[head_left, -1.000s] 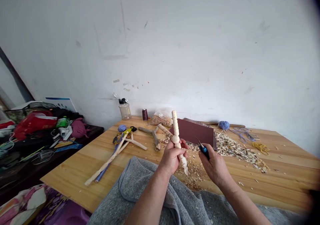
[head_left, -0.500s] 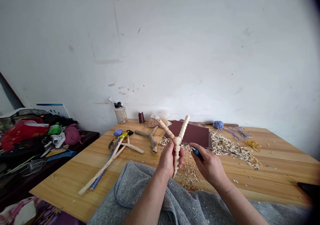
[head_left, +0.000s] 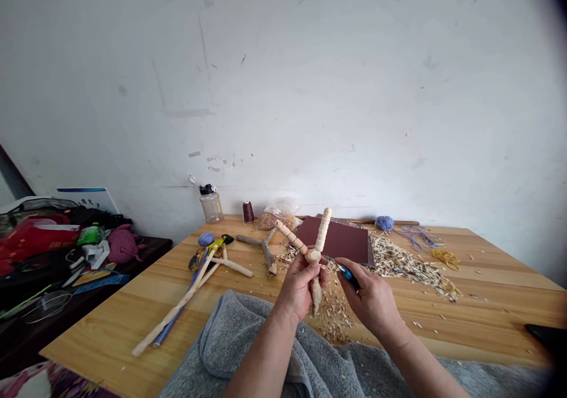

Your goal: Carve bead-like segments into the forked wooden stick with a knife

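Observation:
My left hand (head_left: 297,286) is closed around a peeled, Y-shaped forked stick (head_left: 324,232) just below its fork, the two prongs pointing up. Ring-like grooves run along both prongs, and the lower end of the stem shows beneath my fingers. A blue-handled carving knife (head_left: 349,276) is gripped in my right hand (head_left: 374,303), just right of the stick. Its blade is thin and points left toward the stem; whether it touches the wood I cannot tell. Wood shavings (head_left: 334,315) lie on the table below both hands.
A grey towel (head_left: 239,327) covers the near edge of the wooden table (head_left: 106,327). Dark red sandpaper (head_left: 339,241) and a heap of shavings (head_left: 403,262) lie behind. A bark-covered forked branch (head_left: 266,249), peeled sticks (head_left: 177,309), yarn (head_left: 384,223) and a bottle (head_left: 211,206) are around.
My left hand has shifted up to just under the fork, and the stick has turned slightly in it. The knife stays beside the stem in my right hand. The view has shifted slightly.

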Tool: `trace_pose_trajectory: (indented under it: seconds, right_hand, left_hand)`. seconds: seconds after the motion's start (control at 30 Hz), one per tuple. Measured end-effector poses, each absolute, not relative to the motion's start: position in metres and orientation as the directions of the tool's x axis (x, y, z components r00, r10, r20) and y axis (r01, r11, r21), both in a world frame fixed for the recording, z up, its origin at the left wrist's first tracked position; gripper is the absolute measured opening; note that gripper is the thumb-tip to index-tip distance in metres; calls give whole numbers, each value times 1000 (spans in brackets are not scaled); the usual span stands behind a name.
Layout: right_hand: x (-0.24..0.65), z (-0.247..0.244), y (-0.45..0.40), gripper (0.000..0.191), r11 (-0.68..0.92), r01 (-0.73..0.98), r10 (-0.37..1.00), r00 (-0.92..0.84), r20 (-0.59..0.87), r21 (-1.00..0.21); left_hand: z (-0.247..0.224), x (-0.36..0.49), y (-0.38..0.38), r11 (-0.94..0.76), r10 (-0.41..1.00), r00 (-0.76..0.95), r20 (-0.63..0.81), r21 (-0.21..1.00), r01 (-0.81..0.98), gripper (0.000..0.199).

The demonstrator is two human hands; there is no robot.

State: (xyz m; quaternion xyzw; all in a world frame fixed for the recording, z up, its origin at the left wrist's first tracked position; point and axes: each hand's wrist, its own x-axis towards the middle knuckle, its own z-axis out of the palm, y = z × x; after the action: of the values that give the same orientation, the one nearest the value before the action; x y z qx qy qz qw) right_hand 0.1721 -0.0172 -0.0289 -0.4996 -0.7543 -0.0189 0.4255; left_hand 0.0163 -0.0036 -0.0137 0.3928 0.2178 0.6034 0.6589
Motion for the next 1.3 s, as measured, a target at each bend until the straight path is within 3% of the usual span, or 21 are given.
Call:
trace_pose_trajectory:
  seconds: [0.3, 0.53, 0.73, 1.0, 1.3]
  right_hand:
    - [173, -20, -24, 26, 403, 908, 685, -218, 695, -113]
    - [172, -15, -28, 21, 357, 934, 698, -250, 671, -24]
    - [172, -18, -26, 18, 320, 948, 709, -233, 666, -8]
    - [172, -22, -22, 19, 330, 936, 732, -175, 658, -118]
    - [170, -20, -25, 21, 308, 941, 727, -138, 672, -140]
  left_hand:
    - [-22, 23, -5, -111, 976, 131, 174, 915, -388, 30]
    - [-26, 26, -9, -98, 981, 135, 141, 953, -288, 25]
    - [-28, 26, -8, -152, 977, 100, 190, 941, -304, 28]
    - [-28, 24, -6, -164, 973, 104, 208, 931, -325, 22]
    - [-19, 23, -12, -246, 951, 102, 293, 913, -324, 25]
